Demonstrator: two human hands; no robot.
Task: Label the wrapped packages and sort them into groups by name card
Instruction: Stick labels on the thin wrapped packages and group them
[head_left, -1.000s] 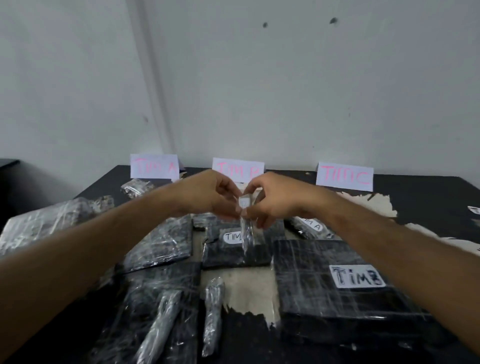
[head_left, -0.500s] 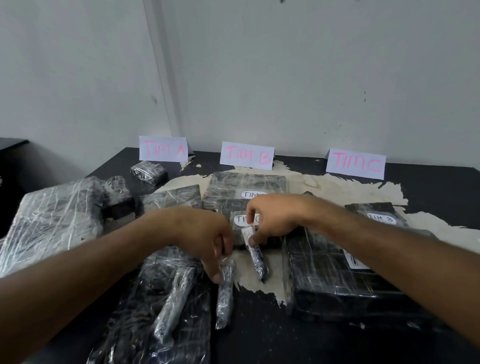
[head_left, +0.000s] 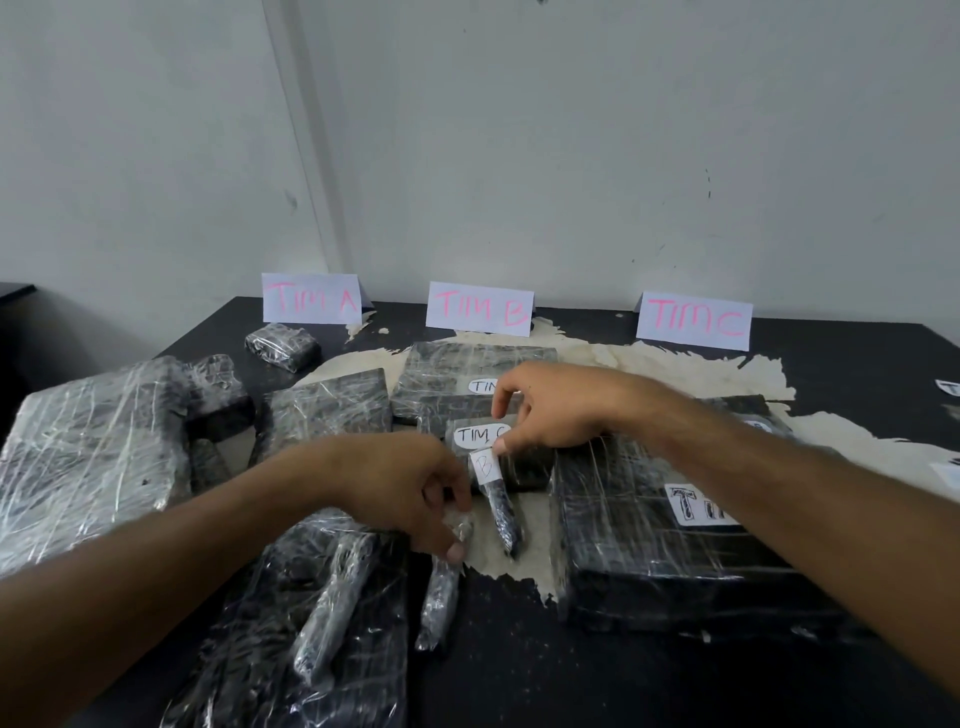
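The right hand (head_left: 556, 410) covers the end of the label (head_left: 480, 435) on the small package beneath it — "TIM" reads, the last letter only in part. The label (head_left: 482, 385) on the flat package behind is likewise cut short by the fingers. On the large package at right, the forearm (head_left: 779, 499) hides most of the label (head_left: 696, 506) after the first "T". The left hand (head_left: 410, 488) conceals the top of the thin wrapped stick (head_left: 441, 592), so the grip cannot be told. Two white labels (head_left: 949, 387) at the right edge are cropped — unreadable. The wrapped contents stay indistinct under film.
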